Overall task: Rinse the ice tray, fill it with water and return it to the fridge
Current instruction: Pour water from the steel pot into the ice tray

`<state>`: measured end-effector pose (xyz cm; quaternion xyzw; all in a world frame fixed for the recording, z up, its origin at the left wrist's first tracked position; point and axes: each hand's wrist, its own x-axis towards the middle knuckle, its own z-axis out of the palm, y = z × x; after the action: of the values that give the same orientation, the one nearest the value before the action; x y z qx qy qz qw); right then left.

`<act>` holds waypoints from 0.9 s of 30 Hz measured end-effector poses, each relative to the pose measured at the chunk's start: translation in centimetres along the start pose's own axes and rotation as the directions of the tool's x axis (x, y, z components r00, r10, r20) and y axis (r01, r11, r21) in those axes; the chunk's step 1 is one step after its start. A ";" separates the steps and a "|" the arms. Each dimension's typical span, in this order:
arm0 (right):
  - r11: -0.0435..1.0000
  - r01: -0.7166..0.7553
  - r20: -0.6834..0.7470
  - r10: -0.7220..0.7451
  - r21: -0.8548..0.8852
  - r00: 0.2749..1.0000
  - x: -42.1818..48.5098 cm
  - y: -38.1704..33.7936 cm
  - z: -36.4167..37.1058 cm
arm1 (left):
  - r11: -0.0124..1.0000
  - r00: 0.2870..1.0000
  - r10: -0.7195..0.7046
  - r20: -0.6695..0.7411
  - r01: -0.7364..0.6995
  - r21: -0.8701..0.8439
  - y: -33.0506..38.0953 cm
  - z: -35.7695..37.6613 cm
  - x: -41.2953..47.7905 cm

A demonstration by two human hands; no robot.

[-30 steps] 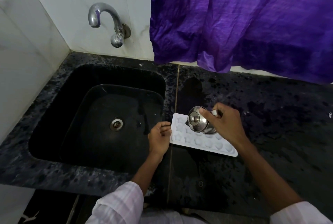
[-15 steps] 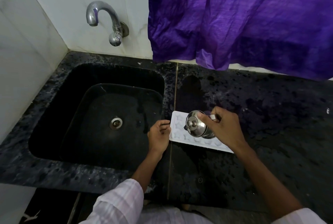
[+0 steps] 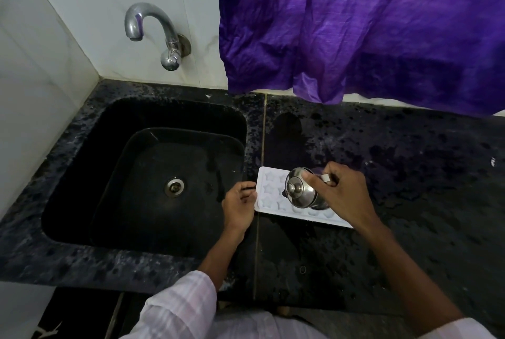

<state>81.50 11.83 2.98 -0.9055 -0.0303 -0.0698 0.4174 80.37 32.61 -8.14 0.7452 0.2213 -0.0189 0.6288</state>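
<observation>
A white ice tray (image 3: pixel 269 192) with star-shaped cells lies flat on the black counter, just right of the sink. My right hand (image 3: pixel 343 194) grips a small lidded steel jug (image 3: pixel 300 190) and holds it tilted over the middle of the tray, hiding several cells. My left hand (image 3: pixel 239 206) rests at the tray's left short edge with its fingers curled against the rim. Whether water is running out of the jug cannot be made out.
A black sink (image 3: pixel 82 153) with a steel drain (image 3: pixel 174 187) lies to the left, under a chrome wall tap (image 3: pixel 153 28). Purple cloth (image 3: pixel 369 24) hangs over the back of the speckled black counter (image 3: pixel 410 174). White tiled walls stand behind and at the left.
The steel jug in my right hand has shifted slightly along the tray. My left hand stays at the tray's left edge. The camera has shifted a little.
</observation>
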 end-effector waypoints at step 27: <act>0.999 -0.037 -0.051 0.038 0.008 0.998 -1.1 1.6 -1.6 | 1.000 1.000 -0.027 -0.004 0.027 -0.012 -0.3 0.0 -0.2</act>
<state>80.45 9.60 2.69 -0.9024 -0.0030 -0.0849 0.4224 80.07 32.57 -8.35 0.7385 0.2327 -0.0246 0.6324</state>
